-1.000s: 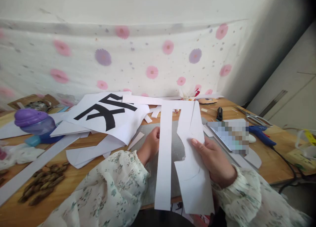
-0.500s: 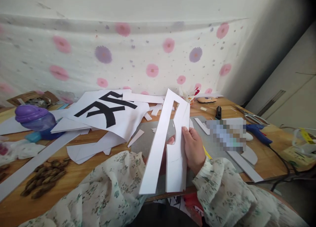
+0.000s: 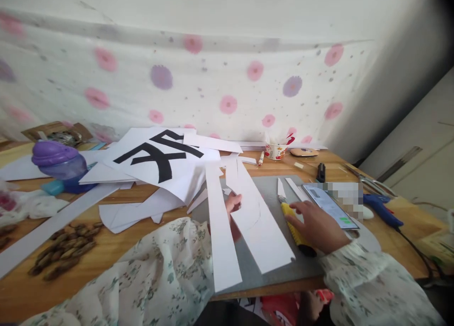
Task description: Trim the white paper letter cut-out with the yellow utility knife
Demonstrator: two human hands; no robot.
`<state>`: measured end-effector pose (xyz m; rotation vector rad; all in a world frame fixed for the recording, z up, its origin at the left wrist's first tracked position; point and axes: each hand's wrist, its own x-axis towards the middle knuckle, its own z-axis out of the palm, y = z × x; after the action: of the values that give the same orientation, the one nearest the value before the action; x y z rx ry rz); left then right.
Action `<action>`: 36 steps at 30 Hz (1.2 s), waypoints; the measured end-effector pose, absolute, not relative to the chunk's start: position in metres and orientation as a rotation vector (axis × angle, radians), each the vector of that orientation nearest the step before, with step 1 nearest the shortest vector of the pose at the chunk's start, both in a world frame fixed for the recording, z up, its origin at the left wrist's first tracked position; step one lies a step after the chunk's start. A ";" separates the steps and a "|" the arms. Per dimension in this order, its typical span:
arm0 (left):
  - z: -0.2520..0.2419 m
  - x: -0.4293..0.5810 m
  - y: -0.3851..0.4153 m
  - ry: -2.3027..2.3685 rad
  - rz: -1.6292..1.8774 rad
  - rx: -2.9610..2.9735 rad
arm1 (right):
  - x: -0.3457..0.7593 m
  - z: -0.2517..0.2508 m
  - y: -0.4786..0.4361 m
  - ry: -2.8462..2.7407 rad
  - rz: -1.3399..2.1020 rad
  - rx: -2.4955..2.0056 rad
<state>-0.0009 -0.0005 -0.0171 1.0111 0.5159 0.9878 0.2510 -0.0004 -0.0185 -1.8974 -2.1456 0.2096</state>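
Note:
My left hand [image 3: 233, 204] is closed on a white foam board cutout [image 3: 260, 222], partly hidden behind it. The cutout is tilted above the mat, with a long strip on its left and a wider leg on its right. A thin curved line shows on the wider leg. My right hand [image 3: 315, 224] is over a yellow utility knife [image 3: 293, 229], its fingers apart and the fingertips at the handle. The knife lies on the grey cutting mat [image 3: 262, 186] with its blade end pointing away. Just beyond that hand lies a lit phone [image 3: 328, 205].
White sheets with black character strokes [image 3: 156, 163] and board scraps lie at the left back. A purple-lidded bottle [image 3: 58, 163] and peanuts in shells [image 3: 65, 250] are further left. To the right are a blue glue gun [image 3: 383, 210], scissors [image 3: 371, 182] and a patterned cup [image 3: 275, 151].
My right hand has let go of the board cutout and moved right, down to the yellow knife. The cutout has turned and tipped lower in my left hand. The view has shifted slightly.

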 end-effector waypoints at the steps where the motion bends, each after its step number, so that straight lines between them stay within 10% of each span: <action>1: -0.018 -0.001 0.000 0.509 0.994 0.969 | 0.255 -0.023 -0.003 -2.217 0.176 -1.934; 19: -0.016 -0.008 -0.006 0.404 0.716 0.694 | 0.258 -0.002 -0.026 -1.635 0.914 -1.539; 36: 0.009 -0.018 0.002 0.691 0.776 0.792 | 0.207 0.085 -0.037 -2.558 -0.505 -1.217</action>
<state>-0.0176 0.0020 0.0091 0.7919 0.6912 0.7762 0.2070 -0.0368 0.0855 -1.2169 -2.5584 -0.5054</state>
